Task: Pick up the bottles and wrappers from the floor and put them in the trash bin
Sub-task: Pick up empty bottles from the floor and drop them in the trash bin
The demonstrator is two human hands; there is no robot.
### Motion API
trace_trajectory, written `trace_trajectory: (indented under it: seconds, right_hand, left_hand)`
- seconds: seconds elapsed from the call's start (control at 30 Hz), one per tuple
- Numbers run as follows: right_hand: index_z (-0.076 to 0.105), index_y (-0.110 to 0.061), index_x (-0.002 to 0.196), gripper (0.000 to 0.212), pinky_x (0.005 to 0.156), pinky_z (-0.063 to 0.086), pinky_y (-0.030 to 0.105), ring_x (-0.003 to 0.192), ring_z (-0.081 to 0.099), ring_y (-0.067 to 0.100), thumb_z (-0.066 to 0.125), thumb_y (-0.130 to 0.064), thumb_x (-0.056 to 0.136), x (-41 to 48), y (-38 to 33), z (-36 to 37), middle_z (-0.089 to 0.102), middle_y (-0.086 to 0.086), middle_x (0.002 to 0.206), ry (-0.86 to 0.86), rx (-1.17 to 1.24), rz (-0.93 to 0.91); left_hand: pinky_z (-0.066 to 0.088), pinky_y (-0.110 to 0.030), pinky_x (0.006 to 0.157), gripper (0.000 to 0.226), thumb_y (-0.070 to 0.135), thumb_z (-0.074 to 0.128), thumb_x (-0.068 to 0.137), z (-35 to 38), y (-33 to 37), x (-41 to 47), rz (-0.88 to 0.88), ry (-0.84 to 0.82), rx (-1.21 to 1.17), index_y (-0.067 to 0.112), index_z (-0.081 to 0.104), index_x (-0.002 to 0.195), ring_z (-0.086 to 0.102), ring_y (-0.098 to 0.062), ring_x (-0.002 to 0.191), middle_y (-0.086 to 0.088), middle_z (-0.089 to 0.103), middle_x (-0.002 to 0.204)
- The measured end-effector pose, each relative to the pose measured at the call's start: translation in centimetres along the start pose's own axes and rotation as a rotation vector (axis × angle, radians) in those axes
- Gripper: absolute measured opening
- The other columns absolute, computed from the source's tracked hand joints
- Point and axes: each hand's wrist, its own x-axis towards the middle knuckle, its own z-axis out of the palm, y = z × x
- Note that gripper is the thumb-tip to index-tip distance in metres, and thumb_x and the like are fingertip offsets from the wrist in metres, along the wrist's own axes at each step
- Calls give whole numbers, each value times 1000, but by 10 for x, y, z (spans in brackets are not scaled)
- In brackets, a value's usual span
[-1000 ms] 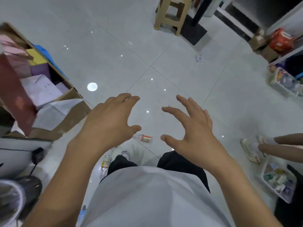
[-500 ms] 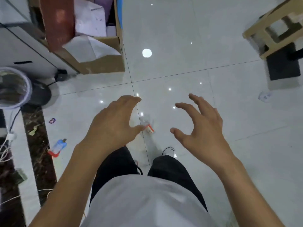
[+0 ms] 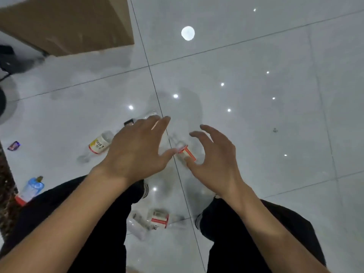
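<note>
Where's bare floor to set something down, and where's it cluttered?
Free: the tiles right of the right hand, bare but for a small speck; also the strip between the cardboard box and the yellow-label bottle. Crowded: around the left hand, with the red-banded bottle between the hands, bottles between the feet, and the blue bottle at the left edge.

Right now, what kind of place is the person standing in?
Probably an indoor room, perhaps a storeroom: a glossy tiled floor, a cardboard box standing on it, and a yellow-labelled bottle and a blue bottle lying as litter.
</note>
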Motion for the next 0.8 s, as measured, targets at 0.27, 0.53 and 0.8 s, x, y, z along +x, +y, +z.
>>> trace_trajectory:
  seconds: [0.27,0.53,0.8]
  right_hand:
    - [49,-33,141,56,120,23,51,146,33,17,66,-43,89,69,79,112,40,-6,156,65,-140,-15]
    - [18,-38,151,94,111,39,55,139,42,27,67,-68,77,109,124,167,35,1,156,-183,-243,21]
    - [1,-37,151,122,96,50,58,124,54,36,72,-80,62,159,193,242,44,10,141,-431,-272,240]
  left_hand:
    - [27,-44,116,91,70,37,91,127,-25,57,94,-126,277,24,-2,159,14,-25,152,-4,7,167]
    - [47,-49,98,88,68,40,84,128,-40,77,78,-99,306,20,27,156,49,-30,135,-8,42,154]
    - [39,-51,102,86,59,48,87,133,-8,60,190,-25,308,23,15,157,48,-26,133,1,39,153]
